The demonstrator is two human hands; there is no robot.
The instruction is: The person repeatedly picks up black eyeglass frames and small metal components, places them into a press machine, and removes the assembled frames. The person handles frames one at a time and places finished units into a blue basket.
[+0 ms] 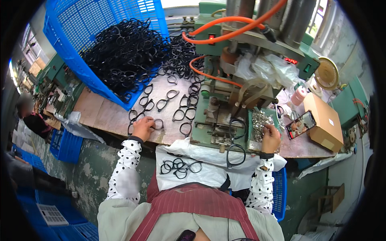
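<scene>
My left hand (143, 128) is at the table's front edge, fingers closed on a black eyeglass frame (159, 124) that lies there. More black eyeglass frames (167, 100) are spread on the table just beyond it. My right hand (271, 139) reaches to a heap of small shiny metal pieces (261, 119) in a green tray beside the machine. Its thumb and fingers are pinched together; whatever is between them is too small to make out. Between my hands, one eyeglass frame (236, 156) hangs at the front of the green machine (207, 136).
A tilted blue basket (66, 56) heaped with black frames stands back left. Several frames (180, 166) rest on white cloth at my lap. Orange hoses (225, 38) arch over the machine. At right are a propped phone (300, 125) and a cardboard box (324, 122).
</scene>
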